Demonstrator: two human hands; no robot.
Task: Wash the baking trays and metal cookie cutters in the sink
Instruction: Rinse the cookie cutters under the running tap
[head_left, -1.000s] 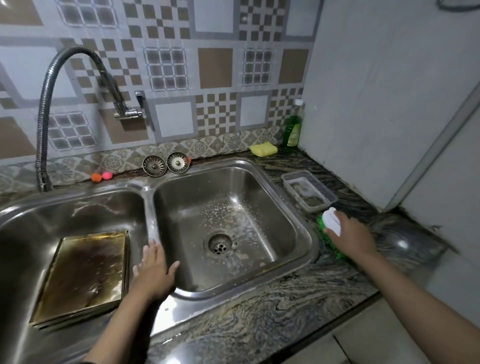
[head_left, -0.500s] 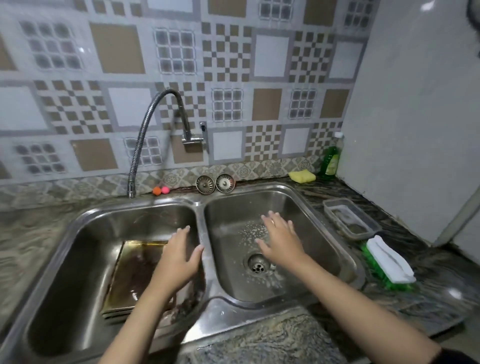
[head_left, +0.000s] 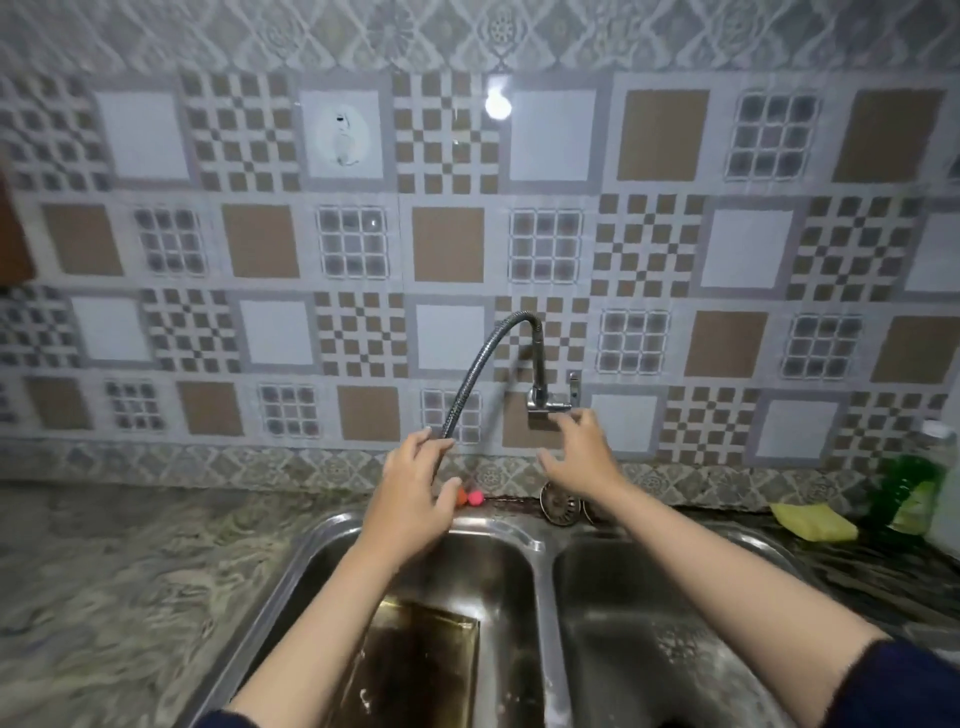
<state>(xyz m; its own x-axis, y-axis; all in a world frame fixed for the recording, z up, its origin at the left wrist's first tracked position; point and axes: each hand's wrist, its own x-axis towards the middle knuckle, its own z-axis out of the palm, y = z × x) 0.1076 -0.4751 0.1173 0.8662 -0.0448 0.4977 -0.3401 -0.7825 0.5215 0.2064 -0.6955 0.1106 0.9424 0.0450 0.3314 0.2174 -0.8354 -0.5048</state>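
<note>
Both hands are reaching open: left hand (head_left: 415, 499) touching the hose spout (head_left: 448, 440), right hand (head_left: 582, 457) nearing the tap lever (head_left: 572, 388) at twelve o'clock.

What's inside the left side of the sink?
A dirty, brownish baking tray lies in the left sink basin. The left forearm covers part of it, so anything under the arm or tray, cookie cutters included, stays hidden.
</note>
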